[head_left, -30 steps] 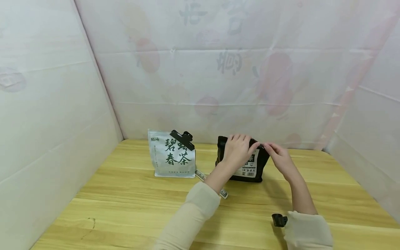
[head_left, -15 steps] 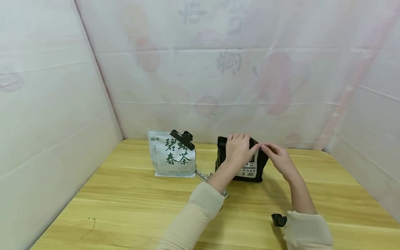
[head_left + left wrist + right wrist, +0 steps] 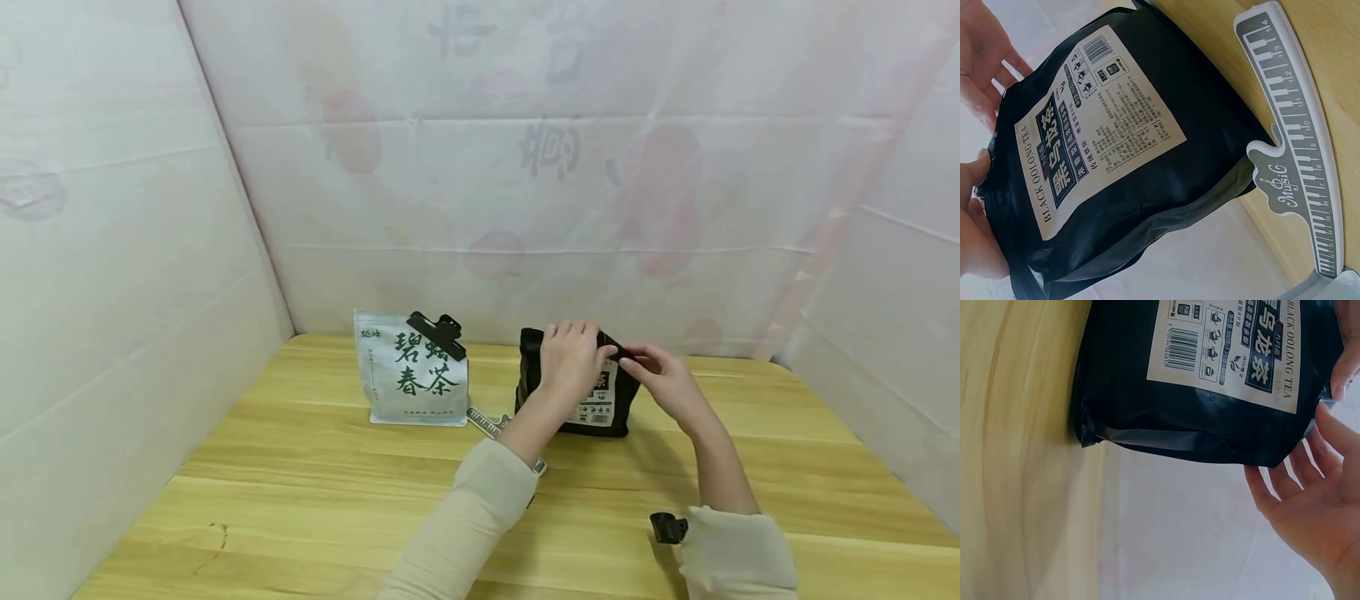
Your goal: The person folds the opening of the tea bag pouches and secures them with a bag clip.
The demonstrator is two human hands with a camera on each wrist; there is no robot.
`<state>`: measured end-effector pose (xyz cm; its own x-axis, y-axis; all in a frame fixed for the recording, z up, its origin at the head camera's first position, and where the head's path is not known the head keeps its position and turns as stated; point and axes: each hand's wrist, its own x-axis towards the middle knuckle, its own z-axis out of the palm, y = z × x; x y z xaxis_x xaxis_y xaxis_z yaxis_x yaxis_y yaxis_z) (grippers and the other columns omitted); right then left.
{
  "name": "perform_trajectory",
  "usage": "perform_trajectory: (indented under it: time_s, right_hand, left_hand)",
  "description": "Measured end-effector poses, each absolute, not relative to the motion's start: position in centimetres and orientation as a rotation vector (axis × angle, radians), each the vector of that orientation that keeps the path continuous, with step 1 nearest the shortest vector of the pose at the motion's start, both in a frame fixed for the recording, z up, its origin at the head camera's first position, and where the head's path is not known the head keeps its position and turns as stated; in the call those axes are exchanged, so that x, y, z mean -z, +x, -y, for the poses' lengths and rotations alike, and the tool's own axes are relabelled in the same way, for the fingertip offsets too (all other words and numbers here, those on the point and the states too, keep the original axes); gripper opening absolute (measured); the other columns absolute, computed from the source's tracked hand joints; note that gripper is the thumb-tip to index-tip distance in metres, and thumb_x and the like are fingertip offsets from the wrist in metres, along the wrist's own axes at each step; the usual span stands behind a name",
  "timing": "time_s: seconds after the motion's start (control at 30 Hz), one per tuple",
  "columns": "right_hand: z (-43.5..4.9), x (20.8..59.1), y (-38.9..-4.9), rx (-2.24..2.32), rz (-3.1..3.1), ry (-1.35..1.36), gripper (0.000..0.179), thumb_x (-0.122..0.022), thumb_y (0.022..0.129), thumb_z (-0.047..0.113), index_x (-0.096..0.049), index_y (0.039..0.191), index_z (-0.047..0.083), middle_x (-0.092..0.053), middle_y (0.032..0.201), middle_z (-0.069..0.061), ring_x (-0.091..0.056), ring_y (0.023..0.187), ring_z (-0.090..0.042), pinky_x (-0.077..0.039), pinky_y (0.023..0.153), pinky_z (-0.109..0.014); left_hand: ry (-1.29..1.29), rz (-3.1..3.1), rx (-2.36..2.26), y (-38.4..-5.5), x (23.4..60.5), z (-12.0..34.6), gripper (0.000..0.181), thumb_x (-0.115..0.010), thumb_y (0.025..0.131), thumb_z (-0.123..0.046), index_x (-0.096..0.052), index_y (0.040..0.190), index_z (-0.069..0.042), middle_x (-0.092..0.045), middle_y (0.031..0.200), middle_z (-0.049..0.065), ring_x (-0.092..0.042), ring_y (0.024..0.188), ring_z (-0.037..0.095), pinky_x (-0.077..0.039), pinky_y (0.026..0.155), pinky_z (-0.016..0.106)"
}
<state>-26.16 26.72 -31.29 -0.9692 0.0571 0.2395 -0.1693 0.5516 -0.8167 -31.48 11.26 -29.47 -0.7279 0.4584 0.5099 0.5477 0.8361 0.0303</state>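
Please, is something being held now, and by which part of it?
Yes: the left hand and right hand both hold the black tea bag by its top edge.

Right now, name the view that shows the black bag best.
Left wrist view: most of the black bag and its whole label show. In the head view, the left hand covers part of both; the right wrist view crops bag and label.

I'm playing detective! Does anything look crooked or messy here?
The black clip sits crooked, not level, at the top right of the pale bag. A dark squiggle, maybe a stain, marks the table at lower left.
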Motion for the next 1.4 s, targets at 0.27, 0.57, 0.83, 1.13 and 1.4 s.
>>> perform_trajectory:
  time_s: [0.27, 0.57, 0.83, 1.13, 1.4]
  right_hand:
    - [-26.2, 31.8, -26.7, -1.271, 2.485, 0.034, 0.041, -0.055, 0.093, 0.026, -0.054, 0.118, -0.006, -0.056, 0.111, -0.022, -0.055, 0.096, -0.013, -0.046, 0.076, -0.019]
    - [-25.6, 32.4, -27.3, -1.21, 2.382, -0.073, 0.035, -0.062, 0.089, 0.025, -0.061, 0.106, -0.006, -0.061, 0.098, -0.018, -0.055, 0.079, -0.005, -0.046, 0.066, -0.016]
    - [-25.6, 32.5, -27.3, -1.229, 2.359, -0.105, 0.037, -0.064, 0.087, 0.026, -0.063, 0.106, -0.006, -0.062, 0.1, -0.018, -0.054, 0.079, -0.002, -0.045, 0.068, -0.015]
    - [-27.5, 31.9, -26.4, -1.318, 2.532, 0.078, 0.041, -0.055, 0.094, 0.026, -0.054, 0.121, -0.005, -0.056, 0.116, -0.021, -0.054, 0.101, -0.015, -0.045, 0.086, -0.035]
    - [-28.5, 32.0, -26.1, -1.27, 2.584, 0.045, 0.04, -0.053, 0.095, 0.023, -0.053, 0.121, -0.007, -0.054, 0.117, -0.026, -0.049, 0.107, -0.039, -0.042, 0.085, -0.049]
  left_hand:
    - [-0.717, 2.491, 0.196, -31.7, 29.6, -11.3, 0.036, -0.042, 0.09, -0.053, -0.061, 0.103, -0.026, -0.059, 0.097, -0.013, -0.05, 0.09, 0.007, -0.035, 0.075, 0.023]
    - [-0.716, 2.451, 0.209, -31.7, 29.8, -11.3, 0.032, -0.045, 0.09, -0.052, -0.062, 0.099, -0.025, -0.06, 0.093, -0.013, -0.051, 0.085, 0.006, -0.034, 0.072, 0.023]
    - [-0.717, 2.462, 0.227, -31.4, 29.7, -11.2, 0.032, -0.046, 0.09, -0.051, -0.062, 0.099, -0.026, -0.06, 0.093, -0.014, -0.051, 0.084, 0.006, -0.034, 0.072, 0.022]
    - [-0.738, 2.403, 0.296, -31.5, 29.9, -11.1, 0.03, -0.049, 0.087, -0.052, -0.064, 0.094, -0.027, -0.063, 0.089, -0.015, -0.052, 0.078, 0.004, -0.032, 0.067, 0.021]
    - [-0.769, 2.4, 0.306, -31.6, 29.8, -11.0, 0.03, -0.048, 0.088, -0.051, -0.064, 0.102, -0.03, -0.062, 0.094, -0.016, -0.052, 0.082, 0.004, -0.033, 0.069, 0.021]
